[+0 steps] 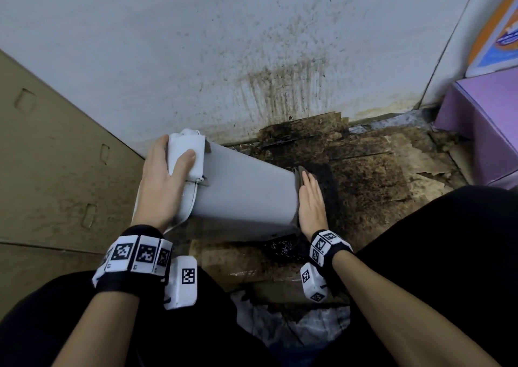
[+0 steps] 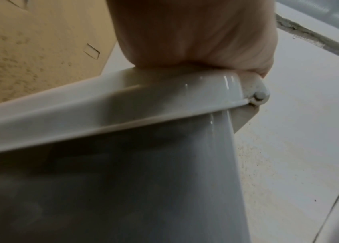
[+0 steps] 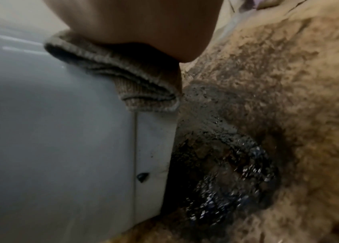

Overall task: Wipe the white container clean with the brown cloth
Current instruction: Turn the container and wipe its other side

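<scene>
On the far left a stained cardboard sheet [image 1: 56,170] leans by the wall, and just beside it your left hand [image 1: 162,181] curls round the lid end of the white container [image 1: 244,195], thumb across the white hinge block [image 1: 185,153], holding the bin tipped on its side over the floor. Moving right along its grey-white wall, you reach the base, where your right hand [image 1: 311,201] lies flat with straight fingers, pressing the folded brown cloth [image 3: 127,80] against the bottom edge. You are mid-wipe, I judge, working the underside, which the right wrist view shows speckled with dirt near a small dark plug [image 3: 142,176]. Next, drag the cloth down across that soiled band while your left keeps the bin steady. Mind the black, wet grime on the soaked cardboard [image 1: 372,176] further right: the cloth should stay clear of it.
</scene>
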Tool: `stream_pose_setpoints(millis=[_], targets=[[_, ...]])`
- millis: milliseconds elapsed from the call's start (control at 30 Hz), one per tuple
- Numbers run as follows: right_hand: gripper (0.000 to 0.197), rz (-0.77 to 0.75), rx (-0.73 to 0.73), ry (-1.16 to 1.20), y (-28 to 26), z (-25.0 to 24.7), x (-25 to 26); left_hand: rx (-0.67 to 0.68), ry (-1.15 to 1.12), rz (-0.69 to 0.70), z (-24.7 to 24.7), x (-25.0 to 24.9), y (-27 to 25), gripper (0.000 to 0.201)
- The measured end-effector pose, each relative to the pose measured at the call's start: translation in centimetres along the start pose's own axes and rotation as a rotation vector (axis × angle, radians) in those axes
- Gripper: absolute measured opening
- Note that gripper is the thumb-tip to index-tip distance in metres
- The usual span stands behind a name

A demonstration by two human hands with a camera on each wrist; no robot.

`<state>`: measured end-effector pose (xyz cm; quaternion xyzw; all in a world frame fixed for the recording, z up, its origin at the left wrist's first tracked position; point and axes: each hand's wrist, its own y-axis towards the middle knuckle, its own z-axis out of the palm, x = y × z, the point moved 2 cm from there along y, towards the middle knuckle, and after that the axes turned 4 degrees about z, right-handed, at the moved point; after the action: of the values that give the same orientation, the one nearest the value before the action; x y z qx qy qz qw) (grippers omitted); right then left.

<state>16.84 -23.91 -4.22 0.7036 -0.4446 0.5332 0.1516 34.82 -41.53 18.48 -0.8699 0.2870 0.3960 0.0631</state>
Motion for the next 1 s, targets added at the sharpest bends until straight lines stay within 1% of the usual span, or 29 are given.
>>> stream_pose_setpoints(millis=[100,233,400,467,533,600,667,700,767,867,900,1000], targets=[[0.051,-0.026,-0.014,-0.019,0.1,0.2,0.2,-0.003,0.003,0.0,0.0,-0.1,0.1,0.075],[0.05,0.05,-0.048,-0.034,0.0,0.3,1.6,-0.017,0.043,0.006,0.1,-0.4,0.3,0.077],[0.051,0.085,-0.044,-0.066,-0.7,1.1,4.3,-0.013,0.049,0.006,0.1,-0.3,0.6,0.08],[0.051,0.086,-0.04,-0.041,-1.6,1.7,6.3,-0.007,0.048,0.018,0.2,-0.4,0.5,0.085],[0.055,0.033,-0.02,0.0,-2.8,2.5,9.1,-0.003,0.049,0.026,0.4,-0.6,0.4,0.091],[0.062,-0.054,0.018,0.038,-4.4,3.5,12.4,-0.002,0.05,0.022,0.4,-0.6,0.4,0.093],[0.064,-0.147,0.058,0.087,-6.1,4.7,15.6,-0.003,0.055,0.02,0.4,-0.6,0.3,0.094],[0.064,-0.176,0.079,0.124,-6.9,5.2,17.0,-0.004,0.059,0.022,0.4,-0.6,0.3,0.093],[0.065,-0.177,0.123,0.201,-7.9,6.0,18.9,-0.006,0.059,0.023,0.3,-0.5,0.1,0.091],[0.066,-0.154,0.151,0.251,-8.4,6.3,19.6,-0.016,0.05,0.019,0.2,-0.4,0.0,0.082],[0.065,-0.172,0.136,0.223,-8.5,6.3,19.5,-0.014,0.047,0.019,0.2,-0.4,0.0,0.083],[0.06,-0.275,0.025,0.107,-8.6,6.4,18.5,-0.002,0.045,0.027,0.3,-0.5,0.0,0.085]])
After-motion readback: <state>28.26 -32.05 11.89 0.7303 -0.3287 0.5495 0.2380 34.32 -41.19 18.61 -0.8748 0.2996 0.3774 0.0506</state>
